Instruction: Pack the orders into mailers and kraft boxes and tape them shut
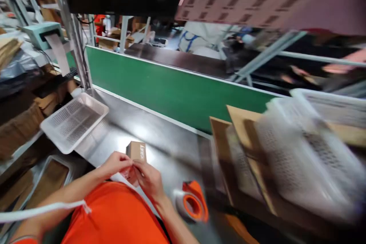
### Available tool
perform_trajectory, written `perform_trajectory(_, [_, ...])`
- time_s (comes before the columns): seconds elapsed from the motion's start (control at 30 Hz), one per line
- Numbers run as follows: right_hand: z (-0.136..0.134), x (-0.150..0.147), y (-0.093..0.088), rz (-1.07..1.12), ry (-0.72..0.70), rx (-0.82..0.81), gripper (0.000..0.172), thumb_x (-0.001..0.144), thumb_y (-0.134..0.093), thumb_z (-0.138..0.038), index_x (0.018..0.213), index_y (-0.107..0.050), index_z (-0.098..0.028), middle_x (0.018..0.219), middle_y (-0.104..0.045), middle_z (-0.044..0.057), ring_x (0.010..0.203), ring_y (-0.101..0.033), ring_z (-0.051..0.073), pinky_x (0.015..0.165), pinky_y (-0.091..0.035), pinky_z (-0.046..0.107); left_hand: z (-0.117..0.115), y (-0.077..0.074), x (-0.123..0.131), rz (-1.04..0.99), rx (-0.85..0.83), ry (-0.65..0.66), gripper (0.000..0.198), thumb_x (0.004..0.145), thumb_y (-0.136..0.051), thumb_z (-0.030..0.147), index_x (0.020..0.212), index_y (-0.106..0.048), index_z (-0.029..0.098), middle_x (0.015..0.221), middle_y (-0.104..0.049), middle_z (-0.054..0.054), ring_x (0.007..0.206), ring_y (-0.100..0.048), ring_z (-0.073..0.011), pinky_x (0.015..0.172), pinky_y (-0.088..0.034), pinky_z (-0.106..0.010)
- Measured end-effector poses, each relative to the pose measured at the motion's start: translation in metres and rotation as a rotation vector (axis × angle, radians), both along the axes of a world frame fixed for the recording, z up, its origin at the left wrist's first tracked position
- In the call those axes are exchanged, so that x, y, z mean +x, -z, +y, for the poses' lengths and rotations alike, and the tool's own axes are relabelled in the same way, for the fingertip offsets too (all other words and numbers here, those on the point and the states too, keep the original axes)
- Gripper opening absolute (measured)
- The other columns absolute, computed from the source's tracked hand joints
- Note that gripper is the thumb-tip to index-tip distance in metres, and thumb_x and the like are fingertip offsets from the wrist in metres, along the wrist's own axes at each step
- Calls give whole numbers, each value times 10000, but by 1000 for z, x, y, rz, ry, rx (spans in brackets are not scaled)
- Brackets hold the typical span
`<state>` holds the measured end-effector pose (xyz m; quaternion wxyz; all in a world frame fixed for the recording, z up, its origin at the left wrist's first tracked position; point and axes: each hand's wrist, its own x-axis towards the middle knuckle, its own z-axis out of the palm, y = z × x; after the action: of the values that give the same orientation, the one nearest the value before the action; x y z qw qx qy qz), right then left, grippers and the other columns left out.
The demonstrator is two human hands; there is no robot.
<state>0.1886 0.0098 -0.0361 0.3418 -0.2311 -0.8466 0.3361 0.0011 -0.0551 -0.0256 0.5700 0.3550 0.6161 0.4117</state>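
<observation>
My left hand (117, 164) and my right hand (148, 179) meet just in front of my orange shirt. Between their pinched fingers is a thin, clear plastic bag (130, 175) with reddish marks. Just beyond the fingers, a small brown cardboard box (137, 150) with white lettering stands on the metal table (171, 145). To the right of my right hand lies an orange tape dispenser (197, 198) with a roll of tape.
A white perforated basket (76, 120) sits at the table's left end. A green panel (171, 87) runs along the back. Cardboard sheets (248, 141) and blurred white baskets (309, 152) stand at right. A printer (44, 34) is far left.
</observation>
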Motion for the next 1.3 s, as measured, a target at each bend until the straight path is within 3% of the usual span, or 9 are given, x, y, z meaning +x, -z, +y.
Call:
perform_trajectory(0.2, [-7,7,-1,-3,-42,-51,144,991,-583,-176,955,-691,-264,982,-768,66,890,-749,211,769,-624,340,-7,5,-4,-151,-122,121,545,648,-871,657,819,-792,146,756,-731,-32,718,-642,-155,753,-529,-300])
perform_trajectory(0.4, [-10,18,3,-30,-81,89,61,922,-628,-199,935,-651,-254,1043,-741,72,912,-712,234,779,-588,365,-4,5,10,-141,-266,175,368,658,-824,499,759,-669,182,712,-686,-7,667,-660,-161,626,-496,-260])
perform_trajectory(0.53, [-19,28,-4,167,-59,17,136,907,-601,-142,961,-612,-267,1020,-771,59,927,-733,235,839,-591,399,10,15,8,244,-277,294,192,899,-520,371,814,-580,209,719,-642,8,683,-671,-163,627,-522,-260])
perform_trajectory(0.63, [-13,37,-9,412,203,-307,73,966,-613,-218,938,-570,-270,906,-760,40,864,-730,219,824,-596,388,22,24,-19,555,-296,353,172,914,-460,239,774,-555,209,706,-634,-18,751,-696,-213,670,-547,-306])
perform_trajectory(0.7, [7,39,-7,477,388,-474,95,976,-637,-305,954,-555,-261,967,-758,60,933,-732,223,888,-598,399,24,29,-42,712,-284,375,149,873,-508,175,734,-553,204,743,-658,-61,859,-715,-272,763,-559,-374])
perform_trajectory(0.8, [52,33,6,415,452,-656,295,830,-754,-358,1016,-555,-244,989,-736,44,927,-718,205,877,-594,362,16,32,-65,889,-193,520,122,809,-586,104,713,-598,179,904,-723,-142,1007,-715,-341,911,-545,-463])
perform_trajectory(0.93, [96,12,38,283,382,-842,416,679,-761,-335,1036,-588,-207,793,-645,-42,718,-642,143,673,-536,274,3,27,-61,933,22,776,111,800,-634,81,814,-720,150,1162,-755,-176,1115,-702,-341,1036,-531,-465])
perform_trajectory(1.17, [110,-12,82,145,378,-923,480,589,-718,-315,1037,-574,-221,747,-577,-74,681,-578,154,628,-517,299,1,30,-30,1009,520,847,177,865,-658,148,980,-792,168,1421,-697,-154,1392,-592,-358,1203,-468,-499])
perform_trajectory(1.3, [114,-18,97,44,388,-864,479,613,-643,-273,1083,-571,-209,781,-620,-50,713,-616,174,655,-527,309,6,49,-19,1003,554,890,141,838,-721,176,955,-800,176,1586,-606,-154,1531,-484,-385,1316,-345,-565])
